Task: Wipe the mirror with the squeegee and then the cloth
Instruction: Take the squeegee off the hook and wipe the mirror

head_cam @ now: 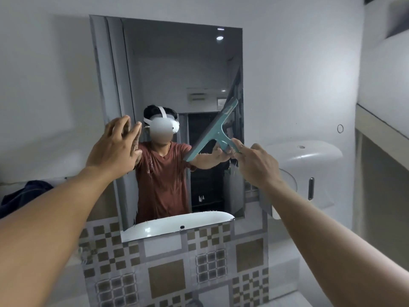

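A tall rectangular mirror (168, 69) hangs on the white wall ahead. My right hand (256, 165) grips the handle of a teal squeegee (212, 131), whose blade lies tilted against the glass at the mirror's right side, running from lower left to upper right. My left hand (115, 145) is raised at the mirror's left edge, fingers spread, fingertips at the glass, holding nothing. A dark blue cloth (28, 193) lies bunched on a ledge at the far left.
A white dispenser (309, 171) is mounted on the wall right of the mirror. Patterned brown-and-grey tiles (177, 269) cover the wall below it. A ledge (380, 131) juts out at the right. The mirror reflects a person wearing a headset and a white basin rim.
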Motion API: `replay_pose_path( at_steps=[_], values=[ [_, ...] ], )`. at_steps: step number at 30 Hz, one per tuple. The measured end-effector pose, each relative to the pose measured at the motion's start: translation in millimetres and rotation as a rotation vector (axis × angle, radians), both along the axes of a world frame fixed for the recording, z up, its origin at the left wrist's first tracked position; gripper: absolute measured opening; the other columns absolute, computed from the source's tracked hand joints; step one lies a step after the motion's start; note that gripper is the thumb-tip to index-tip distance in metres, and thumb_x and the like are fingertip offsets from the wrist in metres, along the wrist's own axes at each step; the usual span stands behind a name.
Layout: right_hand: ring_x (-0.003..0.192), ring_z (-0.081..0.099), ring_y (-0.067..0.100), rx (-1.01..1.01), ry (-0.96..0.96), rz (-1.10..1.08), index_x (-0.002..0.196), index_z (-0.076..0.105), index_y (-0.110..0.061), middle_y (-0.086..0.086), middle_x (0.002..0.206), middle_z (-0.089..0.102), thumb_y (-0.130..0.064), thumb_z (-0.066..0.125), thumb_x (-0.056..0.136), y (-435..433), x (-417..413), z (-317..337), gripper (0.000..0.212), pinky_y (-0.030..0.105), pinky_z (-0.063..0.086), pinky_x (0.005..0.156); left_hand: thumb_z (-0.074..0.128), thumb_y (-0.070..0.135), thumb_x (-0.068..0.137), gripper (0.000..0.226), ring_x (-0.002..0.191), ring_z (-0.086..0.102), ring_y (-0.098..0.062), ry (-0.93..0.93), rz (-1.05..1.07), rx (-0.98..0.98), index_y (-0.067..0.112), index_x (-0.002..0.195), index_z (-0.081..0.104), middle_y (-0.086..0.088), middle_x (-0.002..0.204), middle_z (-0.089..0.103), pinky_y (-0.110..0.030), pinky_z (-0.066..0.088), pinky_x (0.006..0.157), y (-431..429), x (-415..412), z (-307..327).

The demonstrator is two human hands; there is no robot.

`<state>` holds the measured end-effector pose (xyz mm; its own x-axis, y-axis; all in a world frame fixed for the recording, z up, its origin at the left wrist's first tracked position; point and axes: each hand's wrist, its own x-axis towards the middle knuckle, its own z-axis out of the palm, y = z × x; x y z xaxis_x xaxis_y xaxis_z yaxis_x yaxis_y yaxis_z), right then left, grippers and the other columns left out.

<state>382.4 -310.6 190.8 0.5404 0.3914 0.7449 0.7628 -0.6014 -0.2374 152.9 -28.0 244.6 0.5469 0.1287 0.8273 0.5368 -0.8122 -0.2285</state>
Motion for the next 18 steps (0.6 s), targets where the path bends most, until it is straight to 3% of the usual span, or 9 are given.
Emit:
replay_pose_path(
  at_steps=[5,10,14,18],
  values=[
    [0.092,0.062,0.034,0.043,0.06,-0.01,0.154,0.031,-0.043,0.007,0.103,0.053,-0.035,0.036,0.106,0.6,-9.9,-11.5,0.048,0.035,0.041,0.068,0.078,0.029,0.08,0.079,0.14,0.026,-0.042,-0.004,-0.002,-0.001,0.012,0.149,0.043,-0.019,0.152,0.031,-0.065,0.052,0.091,-0.7,-0.5,0.5],
    [0.095,0.063,0.035,0.119,0.147,0.007,0.152,0.034,-0.044,0.009,0.117,0.06,-0.035,0.035,0.105,4.1,-20.8,-26.3,0.048,0.04,0.05,0.076,0.08,0.031,0.078,0.077,0.134,0.031,-0.042,0.005,0.006,0.033,0.011,0.145,0.048,-0.021,0.147,0.037,-0.063,0.05,0.096,-0.4,-2.7,3.7],
    [0.097,0.062,0.033,0.185,0.227,0.007,0.154,0.032,-0.043,0.009,0.114,0.06,-0.039,0.037,0.106,6.7,-29.7,-37.5,0.049,0.04,0.05,0.079,0.08,0.026,0.078,0.065,0.119,0.041,-0.043,-0.01,-0.007,0.057,0.009,0.135,0.055,-0.02,0.136,0.044,-0.062,0.051,0.09,-2.4,-3.9,10.9],
    [0.091,0.064,0.029,0.236,0.244,0.007,0.154,0.031,-0.041,0.007,0.11,0.063,-0.045,0.038,0.105,15.8,-39.7,-51.2,0.05,0.044,0.057,0.081,0.08,0.026,0.077,0.069,0.121,0.039,-0.042,-0.009,-0.004,0.073,0.01,0.139,0.052,-0.019,0.139,0.041,-0.061,0.051,0.092,-3.9,-4.8,17.9]
  ],
)
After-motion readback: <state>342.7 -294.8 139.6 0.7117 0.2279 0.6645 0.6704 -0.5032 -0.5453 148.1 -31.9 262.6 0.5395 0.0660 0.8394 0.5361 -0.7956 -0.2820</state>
